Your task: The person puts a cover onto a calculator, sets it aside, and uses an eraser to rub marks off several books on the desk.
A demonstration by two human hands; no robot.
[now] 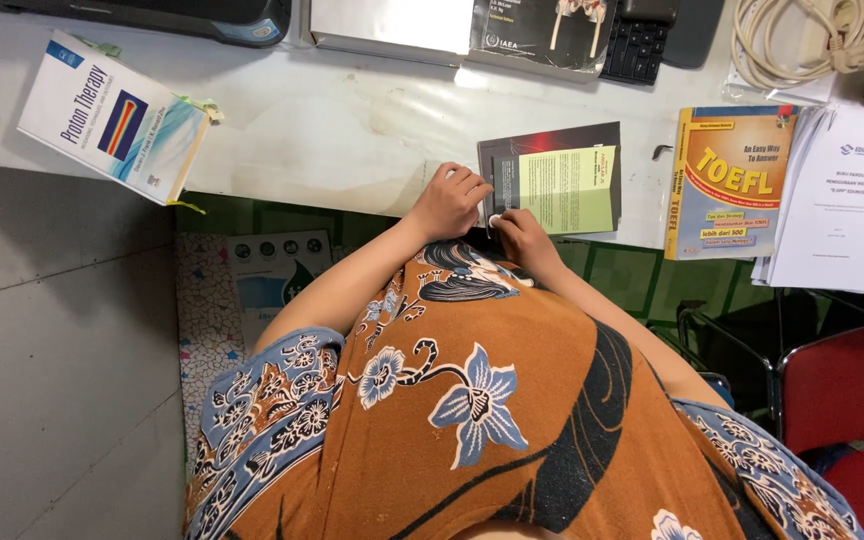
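Observation:
A dark booklet (552, 140) with a pale green sheet (570, 190) on its cover lies at the near edge of the white table (332, 130). My left hand (449, 200) rests with curled fingers on the booklet's left edge and grips it. Just below, my right hand (524, 235) pinches the booklet's lower left corner, where something small and white shows between the fingertips. Both hands touch each other at that corner. My patterned orange and blue shirt (472, 400) fills the bottom of the view.
A white and blue book (112, 115) overhangs the table's left edge. A yellow book (727, 180) and a stack of white papers (847, 200) lie to the right. At the back are a black keyboard (637, 45), a coiled cream cable (802, 35) and a dark book (537, 35). A red chair (842, 385) stands lower right.

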